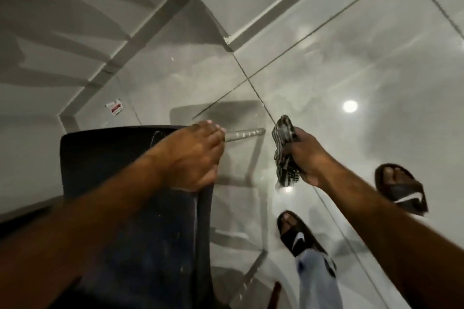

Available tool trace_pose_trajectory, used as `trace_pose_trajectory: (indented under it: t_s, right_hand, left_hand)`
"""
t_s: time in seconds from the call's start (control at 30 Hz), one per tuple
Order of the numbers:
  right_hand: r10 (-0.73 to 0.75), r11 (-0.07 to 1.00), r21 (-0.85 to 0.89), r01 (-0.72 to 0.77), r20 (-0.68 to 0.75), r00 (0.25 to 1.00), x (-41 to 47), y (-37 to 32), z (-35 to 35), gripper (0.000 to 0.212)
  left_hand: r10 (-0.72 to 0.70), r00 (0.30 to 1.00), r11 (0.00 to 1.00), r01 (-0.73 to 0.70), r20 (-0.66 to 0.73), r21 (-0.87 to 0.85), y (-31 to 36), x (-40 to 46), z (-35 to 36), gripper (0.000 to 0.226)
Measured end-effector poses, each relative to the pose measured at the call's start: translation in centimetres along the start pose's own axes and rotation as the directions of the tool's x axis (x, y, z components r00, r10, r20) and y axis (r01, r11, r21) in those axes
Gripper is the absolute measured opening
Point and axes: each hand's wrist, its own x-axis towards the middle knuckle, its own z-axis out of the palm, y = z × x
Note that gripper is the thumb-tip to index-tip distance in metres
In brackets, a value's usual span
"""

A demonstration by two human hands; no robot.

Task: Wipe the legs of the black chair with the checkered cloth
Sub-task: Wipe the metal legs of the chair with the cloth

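The black chair [120, 158] fills the lower left of the head view, seen from above and tipped. My left hand [190, 155] grips its right edge near the top corner. A pale metal leg [247, 133] sticks out to the right from under my left fingers, and another leg [251, 281] runs down near the bottom. My right hand [308, 158] is to the right of the chair, shut on the bunched checkered cloth [285, 150]. The cloth hangs just right of the upper leg's tip, apart from it.
Glossy grey floor tiles [351, 70] lie all around, with a lamp reflection at the right. A white skirting and wall [125, 45] run along the upper left. My two feet in black slides [399, 188] stand at the lower right. A small torn label [114, 107] lies by the skirting.
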Motion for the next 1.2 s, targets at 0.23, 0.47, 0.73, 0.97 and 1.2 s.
trace_pose_trajectory:
  t_s: [0.23, 0.47, 0.73, 0.97, 1.2]
  right_hand:
    - [-0.399, 0.913, -0.157, 0.377, -0.150, 0.904, 3.8, 3.7, 6.7, 0.083]
    - [-0.617, 0.762, -0.292, 0.578, -0.059, 0.784, 3.7, 6.0, 13.9, 0.079]
    - [-0.552, 0.795, -0.424, 0.434, -0.210, 0.807, 15.6, 12.1, 12.1, 0.080]
    - [-0.272, 0.834, -0.518, 0.191, -0.083, 0.959, 26.3, 14.0, 6.3, 0.072]
    - [-0.288, 0.865, -0.438, 0.244, -0.035, 0.957, 19.2, 10.5, 7.4, 0.052]
  left_hand:
    - [0.387, 0.922, 0.918, -0.388, 0.025, 0.085, -4.7, 3.3, 2.8, 0.050]
    - [0.401, 0.914, 0.916, -0.399, 0.060, -0.044, -4.9, 4.4, 2.3, 0.054]
    - [0.384, 0.923, 0.914, -0.375, 0.032, -0.154, -5.0, 5.1, 2.7, 0.047]
    - [0.363, 0.932, 0.917, -0.359, -0.012, -0.174, -5.3, 5.2, 3.3, 0.055]
    - [0.372, 0.926, 0.914, -0.353, 0.067, -0.202, -4.9, 5.5, 2.0, 0.054]
